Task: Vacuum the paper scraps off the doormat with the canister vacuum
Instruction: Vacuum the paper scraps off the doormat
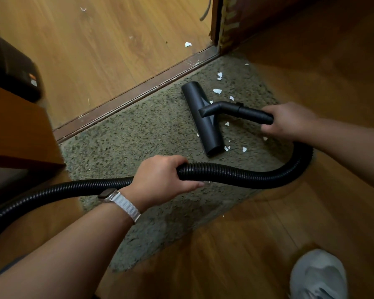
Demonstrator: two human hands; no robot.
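A grey-green shaggy doormat lies on the wooden floor beside a door threshold. White paper scraps are scattered over its far right part. The black floor nozzle rests flat on the mat among the scraps. My right hand grips the black tube behind the nozzle. The ribbed black hose curves from that tube back to the left, and my left hand, with a white-strapped watch on the wrist, grips it over the mat's near part. The canister itself is out of view.
A brown threshold strip runs along the mat's far edge, with a door frame at the top. More scraps lie on the floor beyond it. A dark object and wooden furniture stand at the left. A grey shoe is at the bottom right.
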